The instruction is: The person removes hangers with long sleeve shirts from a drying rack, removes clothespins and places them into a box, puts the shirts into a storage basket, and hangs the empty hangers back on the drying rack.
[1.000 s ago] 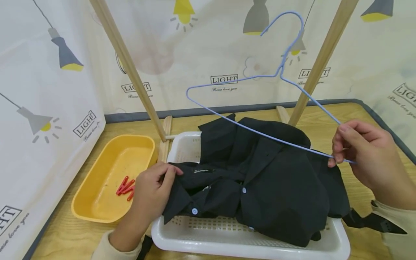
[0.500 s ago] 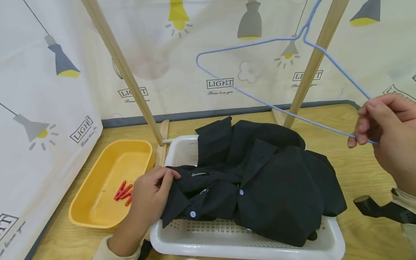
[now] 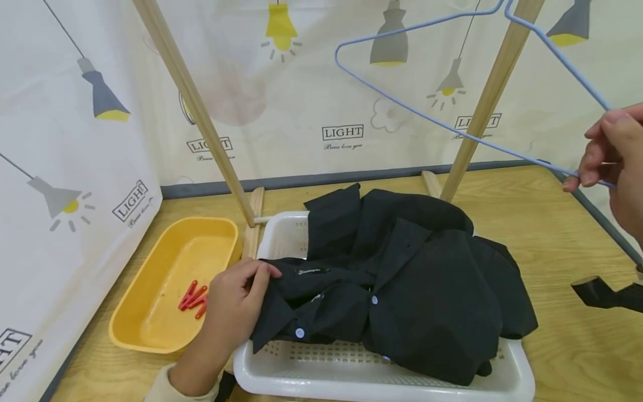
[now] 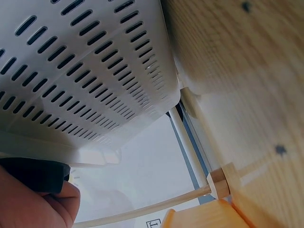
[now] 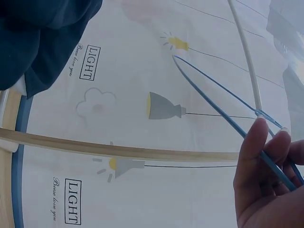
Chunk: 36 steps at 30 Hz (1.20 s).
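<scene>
A black shirt point(image 3: 437, 290) with pale buttons lies heaped over a white perforated basket point(image 3: 382, 385). My left hand point(image 3: 236, 307) pinches the shirt's collar at the basket's left side; the left wrist view shows the thumb and fingers point(image 4: 66, 199) on the dark cloth beside the basket's slotted wall. Up at the right, my right hand point(image 3: 618, 156) grips one end of a blue wire hanger point(image 3: 427, 114). The hanger is held in the air above and behind the shirt, its hook beyond the top of the head view. In the right wrist view the hanger point(image 5: 213, 104) runs out from between the fingers.
A yellow tray point(image 3: 150, 329) holding several red clothespins point(image 3: 193, 298) stands left of the basket. Two wooden poles point(image 3: 201, 117) of a rack rise behind the basket. A lamp-patterned sheet point(image 3: 291, 100) encloses the wooden table point(image 3: 562, 357) at the back and left.
My right hand has carried the hanger up and to the right, away from the shirt, so its hook has left the head view. The left hand stays on the collar.
</scene>
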Each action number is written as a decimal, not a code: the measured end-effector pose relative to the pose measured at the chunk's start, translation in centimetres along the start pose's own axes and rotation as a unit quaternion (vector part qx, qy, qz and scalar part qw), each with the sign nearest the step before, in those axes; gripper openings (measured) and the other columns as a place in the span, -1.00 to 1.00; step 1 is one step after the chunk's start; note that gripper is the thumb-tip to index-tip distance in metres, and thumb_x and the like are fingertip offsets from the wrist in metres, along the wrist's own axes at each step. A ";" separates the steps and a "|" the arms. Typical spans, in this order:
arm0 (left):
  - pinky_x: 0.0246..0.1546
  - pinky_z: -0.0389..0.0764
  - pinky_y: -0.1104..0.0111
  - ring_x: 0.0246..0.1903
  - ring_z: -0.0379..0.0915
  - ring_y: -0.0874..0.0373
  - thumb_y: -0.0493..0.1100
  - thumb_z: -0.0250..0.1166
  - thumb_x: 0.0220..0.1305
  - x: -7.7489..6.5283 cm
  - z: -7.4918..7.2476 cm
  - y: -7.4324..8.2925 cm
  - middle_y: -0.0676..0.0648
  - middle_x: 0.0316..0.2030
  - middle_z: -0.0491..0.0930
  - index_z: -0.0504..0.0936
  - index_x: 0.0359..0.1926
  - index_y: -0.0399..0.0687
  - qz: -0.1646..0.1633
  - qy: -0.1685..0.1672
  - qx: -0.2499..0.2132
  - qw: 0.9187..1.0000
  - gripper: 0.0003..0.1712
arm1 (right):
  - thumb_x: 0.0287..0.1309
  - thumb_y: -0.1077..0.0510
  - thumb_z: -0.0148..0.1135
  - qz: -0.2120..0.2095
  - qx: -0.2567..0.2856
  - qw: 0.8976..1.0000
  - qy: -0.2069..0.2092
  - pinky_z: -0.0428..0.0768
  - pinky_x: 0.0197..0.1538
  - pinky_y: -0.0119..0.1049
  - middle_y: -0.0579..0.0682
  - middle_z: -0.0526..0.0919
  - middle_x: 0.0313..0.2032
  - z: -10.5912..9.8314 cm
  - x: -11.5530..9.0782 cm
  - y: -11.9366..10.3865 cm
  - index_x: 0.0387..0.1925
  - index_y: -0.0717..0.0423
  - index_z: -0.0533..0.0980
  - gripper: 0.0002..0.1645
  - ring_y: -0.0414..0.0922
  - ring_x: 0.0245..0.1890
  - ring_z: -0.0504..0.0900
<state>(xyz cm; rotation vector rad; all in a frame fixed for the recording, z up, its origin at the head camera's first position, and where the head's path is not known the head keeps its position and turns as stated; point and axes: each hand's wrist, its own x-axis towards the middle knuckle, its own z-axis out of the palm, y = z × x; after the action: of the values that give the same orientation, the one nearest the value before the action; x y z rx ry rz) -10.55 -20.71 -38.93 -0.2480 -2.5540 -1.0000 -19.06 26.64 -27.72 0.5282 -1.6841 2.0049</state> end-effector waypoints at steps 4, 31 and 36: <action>-0.25 0.61 0.33 -0.34 0.57 0.28 -0.19 0.16 0.43 -0.2 0.0 -0.1 0.10 -0.37 0.71 0.73 -0.40 0.12 -0.002 0.003 0.003 1.000 -0.72 | 0.42 0.29 0.06 0.010 0.018 1.000 -0.008 0.54 -0.70 -0.44 0.01 0.44 -0.69 0.2 0.7 0.2 -0.35 0.31 0.49 -0.80 -0.20 -0.85 0.38; -0.24 0.61 0.34 -0.34 0.56 0.28 -0.16 0.17 0.44 0.0 0.1 0.0 0.09 -0.35 0.71 0.73 -0.40 0.11 -0.009 -0.002 -0.003 1.000 -0.72 | 0.43 0.19 0.08 -0.006 -0.107 0.994 0.022 0.53 -0.61 -0.56 -0.06 0.41 -0.66 1.8 2.0 -1.1 -0.29 0.11 0.56 -0.83 -0.27 -0.82 0.38; -0.25 0.61 0.34 -0.34 0.56 0.29 -0.17 0.17 0.44 0.0 0.1 -0.1 0.09 -0.36 0.71 0.73 -0.40 0.11 -0.007 -0.001 -0.003 1.000 -0.73 | 0.40 0.21 0.13 -0.001 -0.082 0.996 0.028 0.52 -0.63 -0.54 -0.04 0.43 -0.67 1.9 2.0 -0.8 -0.31 0.15 0.56 -0.85 -0.24 -0.83 0.38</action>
<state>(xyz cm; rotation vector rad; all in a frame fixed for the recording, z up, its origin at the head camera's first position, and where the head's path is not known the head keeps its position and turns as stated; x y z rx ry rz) -10.55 -20.73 -39.04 -0.2316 -2.5582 -1.0129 -20.21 25.08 -25.60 0.4133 -1.7936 1.8404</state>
